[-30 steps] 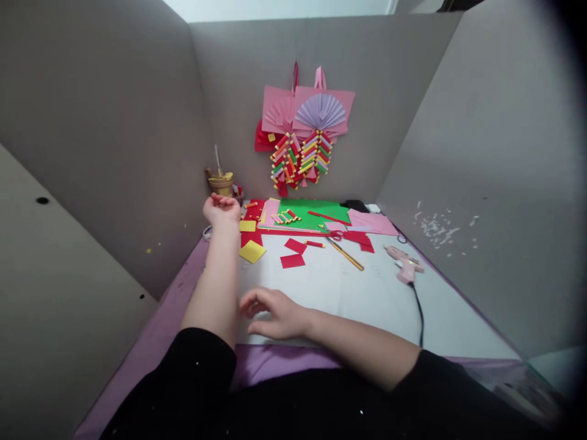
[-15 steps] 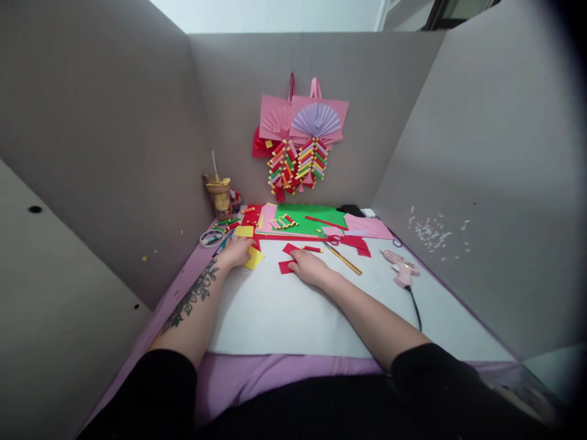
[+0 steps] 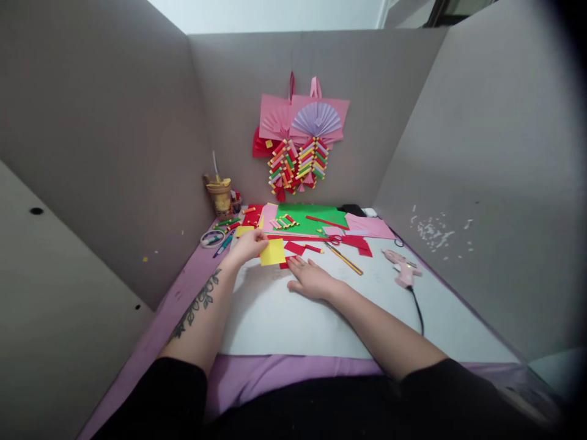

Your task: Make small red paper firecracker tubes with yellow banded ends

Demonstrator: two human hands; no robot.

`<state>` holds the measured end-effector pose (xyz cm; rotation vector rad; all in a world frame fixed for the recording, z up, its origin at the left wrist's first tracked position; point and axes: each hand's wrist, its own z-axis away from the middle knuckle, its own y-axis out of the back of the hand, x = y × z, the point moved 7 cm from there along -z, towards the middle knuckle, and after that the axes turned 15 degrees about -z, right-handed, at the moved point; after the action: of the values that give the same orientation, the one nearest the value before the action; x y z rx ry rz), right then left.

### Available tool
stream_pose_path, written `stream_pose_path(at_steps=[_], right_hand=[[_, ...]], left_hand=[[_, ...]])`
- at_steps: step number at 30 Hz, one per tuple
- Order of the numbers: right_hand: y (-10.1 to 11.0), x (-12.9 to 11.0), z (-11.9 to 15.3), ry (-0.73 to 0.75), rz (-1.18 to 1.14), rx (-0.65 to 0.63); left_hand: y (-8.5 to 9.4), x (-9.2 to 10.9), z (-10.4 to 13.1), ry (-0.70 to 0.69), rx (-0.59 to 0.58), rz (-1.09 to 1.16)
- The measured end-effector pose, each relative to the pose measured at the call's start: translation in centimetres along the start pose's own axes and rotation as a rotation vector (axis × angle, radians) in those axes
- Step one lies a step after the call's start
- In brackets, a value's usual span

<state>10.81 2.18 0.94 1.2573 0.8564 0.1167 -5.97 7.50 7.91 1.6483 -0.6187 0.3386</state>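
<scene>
My left hand [image 3: 249,245] pinches the left corner of a yellow paper square [image 3: 273,252], raised a little over the white sheet [image 3: 284,324]. To its right, my right hand [image 3: 312,278] lies flat with its fingers spread, and its fingertips rest on a small red paper piece [image 3: 284,264] that they partly cover. Another red piece [image 3: 294,248] lies just behind that one. A red paper roll with yellow ends [image 3: 314,249] is beside it. More yellow paper [image 3: 244,231] shows behind my left hand.
A pink glue gun [image 3: 403,269] with a black cord lies at the right. Behind are a yellow cutter [image 3: 346,260], red-handled scissors [image 3: 336,239] and green paper [image 3: 316,214]. A pot [image 3: 221,198] and tape roll [image 3: 212,239] stand left. Paper decorations [image 3: 312,153] hang on the back wall.
My left hand has lifted the yellow square and moved it to the right. My right hand has shifted slightly toward me and opened flat, uncovering the rear red piece.
</scene>
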Motion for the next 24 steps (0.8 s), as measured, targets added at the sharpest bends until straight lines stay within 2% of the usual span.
stream_pose_path(at_steps=[4, 7, 10, 13, 17, 24], right_hand=[[0.9, 1.6, -2.4, 0.074, -0.084, 0.052], [2.8, 1.6, -2.0, 0.143, -0.225, 0.275], [4.0, -0.1, 0.2, 0.308, -0.287, 0.462], [3.7, -2.1, 1.4, 0.446, -0.181, 0.479], [3.1, -2.3, 0.6, 0.440, -0.062, 0.479], [2.5, -2.4, -0.2, 0.462, -0.005, 0.435]], left_hand=[[-2.8, -0.9, 0.5, 0.086, -0.094, 0.045], [-4.0, -1.5, 0.9, 0.129, -0.089, 0.059], [-4.5, -1.8, 1.0, 0.147, -0.040, 0.104], [-4.8, -2.1, 0.9, 0.139, -0.005, 0.086], [-5.5, -2.6, 0.5, 0.092, 0.010, 0.043], [-6.5, -2.9, 0.3, 0.113, -0.027, 0.066]])
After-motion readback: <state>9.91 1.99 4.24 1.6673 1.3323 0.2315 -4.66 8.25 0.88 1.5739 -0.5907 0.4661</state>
